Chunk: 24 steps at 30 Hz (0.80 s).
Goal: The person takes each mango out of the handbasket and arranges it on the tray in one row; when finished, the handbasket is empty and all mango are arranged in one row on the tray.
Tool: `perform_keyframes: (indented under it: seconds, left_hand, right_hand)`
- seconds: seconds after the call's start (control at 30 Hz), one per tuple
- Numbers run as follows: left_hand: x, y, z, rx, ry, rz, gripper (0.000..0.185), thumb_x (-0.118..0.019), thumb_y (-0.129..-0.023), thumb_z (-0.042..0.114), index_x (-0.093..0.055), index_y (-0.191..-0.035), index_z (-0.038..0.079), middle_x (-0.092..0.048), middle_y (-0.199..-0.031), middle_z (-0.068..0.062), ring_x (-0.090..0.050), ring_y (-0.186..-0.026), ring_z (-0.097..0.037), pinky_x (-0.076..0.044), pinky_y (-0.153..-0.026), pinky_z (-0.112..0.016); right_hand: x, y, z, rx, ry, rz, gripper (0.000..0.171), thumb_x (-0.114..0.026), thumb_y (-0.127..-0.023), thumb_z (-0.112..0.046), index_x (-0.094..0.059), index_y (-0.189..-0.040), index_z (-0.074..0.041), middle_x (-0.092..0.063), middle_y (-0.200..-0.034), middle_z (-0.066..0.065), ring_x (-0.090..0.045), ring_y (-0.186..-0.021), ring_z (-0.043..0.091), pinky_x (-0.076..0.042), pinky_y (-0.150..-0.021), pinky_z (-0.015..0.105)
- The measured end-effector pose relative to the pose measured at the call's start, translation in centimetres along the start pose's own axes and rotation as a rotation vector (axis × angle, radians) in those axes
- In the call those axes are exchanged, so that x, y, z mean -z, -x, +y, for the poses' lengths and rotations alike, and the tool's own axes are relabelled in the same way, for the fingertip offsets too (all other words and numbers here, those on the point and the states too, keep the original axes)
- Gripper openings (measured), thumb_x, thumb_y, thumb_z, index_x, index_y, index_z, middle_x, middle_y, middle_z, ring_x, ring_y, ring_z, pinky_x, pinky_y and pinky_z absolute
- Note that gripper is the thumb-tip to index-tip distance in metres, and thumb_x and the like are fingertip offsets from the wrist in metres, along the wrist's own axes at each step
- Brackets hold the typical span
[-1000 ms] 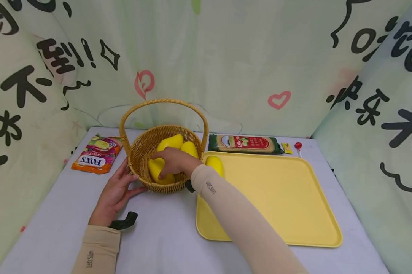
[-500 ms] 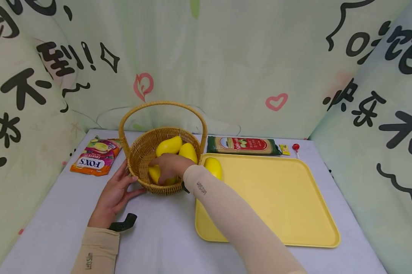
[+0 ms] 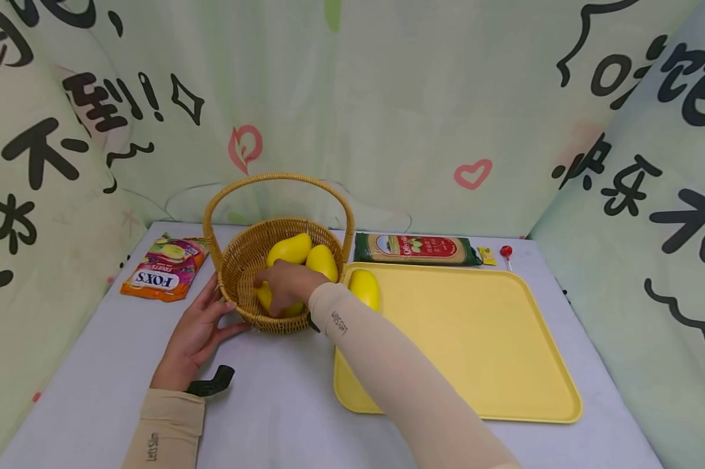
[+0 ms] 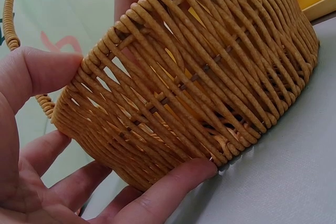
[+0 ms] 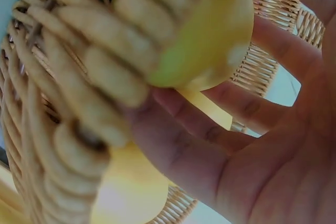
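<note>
A wicker basket point(image 3: 235, 264) with a tall handle point(image 3: 278, 176) stands on the table and holds several yellow mangoes point(image 3: 290, 249). My right hand point(image 3: 284, 283) reaches into it, fingers curled round the front mango point(image 3: 264, 298). In the right wrist view my fingers point(image 5: 194, 124) wrap under that mango point(image 5: 210, 35) beside the basket wall point(image 5: 58, 108). My left hand point(image 3: 202, 326) rests flat against the basket's left side. In the left wrist view the thumb point(image 4: 42, 72) touches the weave point(image 4: 199, 77) and a finger point(image 4: 168, 192) lies along its base. Another mango point(image 3: 365, 288) lies on the yellow tray point(image 3: 475, 345).
A Fox's candy bag point(image 3: 165, 268) lies left of the basket. Behind the tray are a green packet point(image 3: 416, 249), a small yellow sachet point(image 3: 489, 255) and a red lollipop point(image 3: 508, 253). Printed fabric walls enclose the table on three sides.
My right hand has shifted slightly further back inside the basket, still round the front mango. The left hand has stayed against the basket.
</note>
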<state>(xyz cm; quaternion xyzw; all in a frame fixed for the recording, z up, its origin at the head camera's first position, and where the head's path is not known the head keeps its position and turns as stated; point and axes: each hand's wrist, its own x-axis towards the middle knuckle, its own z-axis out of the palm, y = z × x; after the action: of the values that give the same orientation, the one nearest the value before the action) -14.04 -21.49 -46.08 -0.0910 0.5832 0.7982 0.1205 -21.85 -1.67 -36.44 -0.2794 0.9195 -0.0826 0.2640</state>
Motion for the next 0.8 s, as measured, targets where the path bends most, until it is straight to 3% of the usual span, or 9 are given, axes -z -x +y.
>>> perform_keyframes:
  seconds: [0.5,0.8]
  left_hand:
    - [0.0,0.1,0.1,-0.006,0.008,-0.008,0.079,-0.047,-0.111,0.007,-0.015,-0.165,0.055,-0.004,-0.181,0.004,-0.022,-0.164,-0.034,-0.049,-0.110,-0.059]
    - [0.0,0.0,0.2,0.009,0.024,0.006,0.079,-0.048,-0.110,0.008,-0.017,-0.164,0.057,-0.005,-0.181,0.006,-0.023,-0.163,-0.035,-0.050,-0.110,-0.059]
  right_hand:
    - [0.6,0.4,0.6,0.012,-0.051,0.023,0.068,-0.085,-0.083,-0.024,-0.061,-0.145,-0.032,-0.050,-0.142,0.011,-0.056,-0.109,0.024,-0.053,-0.082,0.033]
    - [0.0,0.6,1.9,0.050,-0.121,0.097,0.069,-0.083,-0.082,-0.028,-0.059,-0.147,-0.034,-0.051,-0.143,0.011,-0.055,-0.112,0.023,-0.053,-0.084,0.033]
